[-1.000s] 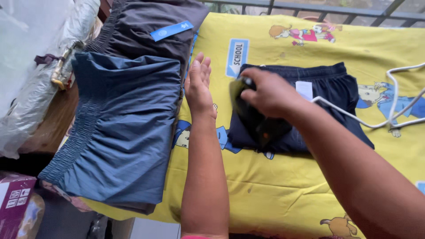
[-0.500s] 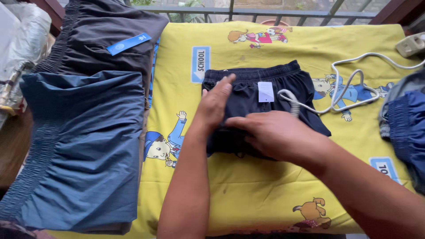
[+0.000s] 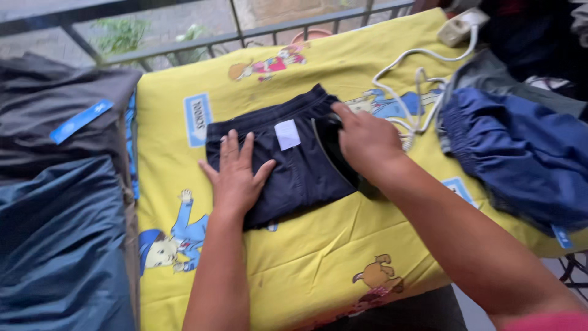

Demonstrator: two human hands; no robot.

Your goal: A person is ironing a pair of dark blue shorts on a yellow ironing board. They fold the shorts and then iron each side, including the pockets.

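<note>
The left hand lay flat and open, fingers spread, pressing the near left part of the folded dark navy shorts. The right hand was curled around a dark iron resting on the shorts' right half. The shorts lay under both hands on the yellow cartoon-print surface. A white cord trailed beyond the right hand, just beside blue shorts.

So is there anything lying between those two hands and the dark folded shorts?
Nothing visible. The left hand lies flat on the dark folded shorts, and the right hand rests at their right edge on a dark object, mostly hidden. The white cord lies off to the right, clear of the shorts.
</note>
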